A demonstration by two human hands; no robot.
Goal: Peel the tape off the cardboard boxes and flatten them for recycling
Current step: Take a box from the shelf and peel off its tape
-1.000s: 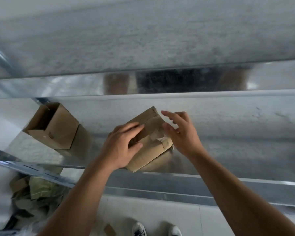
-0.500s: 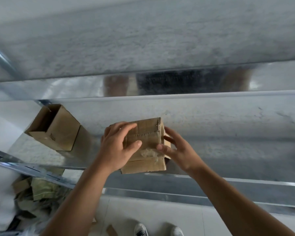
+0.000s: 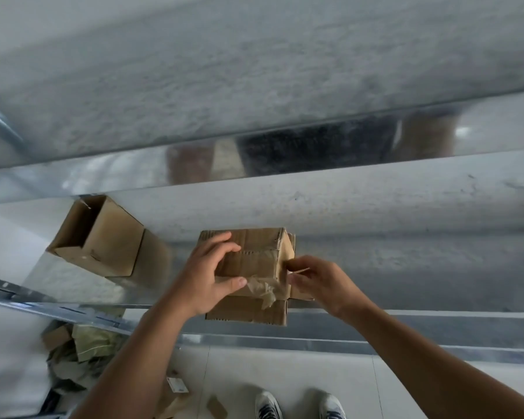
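A shiny metal workbench (image 3: pixel 421 267) stood against a speckled grey wall (image 3: pixel 254 62), its glossy back strip (image 3: pixel 88 176) mirroring soft light. Below its front edge lay pale floor tiles (image 3: pixel 285 376) with thin joints.

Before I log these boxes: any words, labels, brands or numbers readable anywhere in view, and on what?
No readable text anywhere.
On the held box, gripped by the left hand: bare cardboard, no print showing.
On the tape strip pinched by the right hand: no print showing.
On the open box: no print showing.
On the small card on the floor: marks too blurred to read.
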